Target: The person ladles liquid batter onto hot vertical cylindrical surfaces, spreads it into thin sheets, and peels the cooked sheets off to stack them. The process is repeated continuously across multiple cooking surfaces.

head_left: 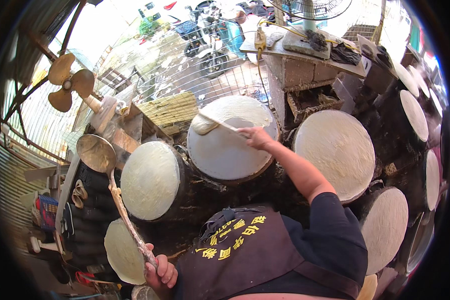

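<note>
Batter coats the round griddle point(225, 150) at the upper middle of the frame, and we see the right hand point(257, 137) at its right edge, fingers wrapped around the handle of a flat spreader point(220, 122). The spreader's wide, pale blade lies across the top of that griddle, on the wet sheet point(242, 111) that is partly lifted or folded at the far rim.

At the lower left of the frame the left hand point(160, 272) is clenched around the end of a long ladle point(97, 152). Its crusted handle rises toward the upper left, and the metal bowl hangs above and just left of another round griddle point(150, 180), which carries a pale, even layer.

We count at least 3 more coated griddles nearby: 1 at the lower left point(122, 252) just beside the left hand, 1 at the right of centre point(337, 152), and 1 at the lower right point(385, 227). Further discs line the right rim of the frame. A dark apron point(245, 255) with yellow characters fills the lower middle. A fan point(67, 82) with yellowish blades stands at the upper left, before a wire mesh wall.
</note>
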`<state>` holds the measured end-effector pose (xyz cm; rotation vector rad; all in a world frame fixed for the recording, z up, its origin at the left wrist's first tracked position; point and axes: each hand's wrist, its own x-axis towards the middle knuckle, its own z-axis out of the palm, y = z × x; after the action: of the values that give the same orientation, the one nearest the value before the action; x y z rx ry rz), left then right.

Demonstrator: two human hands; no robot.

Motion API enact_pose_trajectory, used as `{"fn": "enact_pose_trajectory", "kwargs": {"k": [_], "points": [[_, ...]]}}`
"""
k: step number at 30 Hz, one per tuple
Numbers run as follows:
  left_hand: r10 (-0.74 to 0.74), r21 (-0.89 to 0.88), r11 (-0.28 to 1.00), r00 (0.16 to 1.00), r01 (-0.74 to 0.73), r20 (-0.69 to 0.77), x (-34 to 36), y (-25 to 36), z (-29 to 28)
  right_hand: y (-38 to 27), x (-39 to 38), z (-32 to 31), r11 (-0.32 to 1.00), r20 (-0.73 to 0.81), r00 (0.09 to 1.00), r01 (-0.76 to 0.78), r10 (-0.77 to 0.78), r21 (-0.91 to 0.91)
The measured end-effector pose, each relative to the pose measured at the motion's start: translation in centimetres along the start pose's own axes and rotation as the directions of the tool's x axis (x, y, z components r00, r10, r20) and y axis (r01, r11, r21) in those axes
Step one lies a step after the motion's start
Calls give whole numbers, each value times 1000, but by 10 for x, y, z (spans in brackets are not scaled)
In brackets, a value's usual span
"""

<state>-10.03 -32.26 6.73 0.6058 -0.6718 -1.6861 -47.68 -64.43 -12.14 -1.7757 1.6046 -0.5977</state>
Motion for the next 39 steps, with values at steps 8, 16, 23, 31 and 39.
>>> {"fn": "enact_pose_trajectory", "kwargs": {"k": [8,16,23,31,39], "points": [[-16,-25,1000,999,15,-41,3,4,-3,-9,11,-10,978,150,979,-156,135,139],[-56,-103,994,996,48,-72,6,5,-4,38,33,-34,977,-200,975,51,-93,-207],[-55,-66,997,996,50,-74,0,2,-2,11,24,-14,966,170,958,246,-229,-84],[-48,-110,993,993,37,-103,4,1,10,27,56,-23,975,-42,980,187,-193,-116],[-26,-51,999,989,18,-147,0,-4,17,43,46,-55,961,112,963,257,-245,-102]]}}
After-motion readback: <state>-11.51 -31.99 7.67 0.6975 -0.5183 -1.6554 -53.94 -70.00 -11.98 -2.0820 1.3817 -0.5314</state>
